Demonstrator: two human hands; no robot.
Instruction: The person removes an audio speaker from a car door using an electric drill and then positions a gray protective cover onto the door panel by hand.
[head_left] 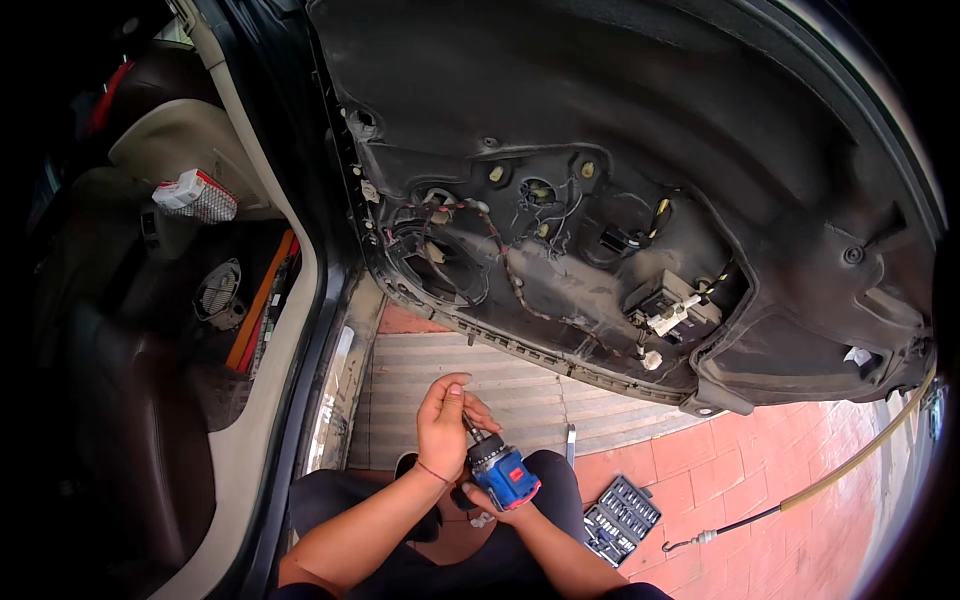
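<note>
My right hand (487,499) grips a blue and black cordless drill (513,482) by its handle, low in front of me between my knees. A dark metal bit (472,428) sticks out of its chuck, pointing up and to the left. Around that bit's tip curl the fingers of my left hand (442,430), which partly hide it. Ahead of my hands stands an open car door (540,270) without its inner trim, its wiring and brackets bare.
An opened socket set case (622,520) lies on the red paving right of my knees. Farther right hangs a hooked cable (745,521). The car's door sill (335,400) runs along my left. Inside, a red and white package (196,195) and a round speaker (219,296) lie about.
</note>
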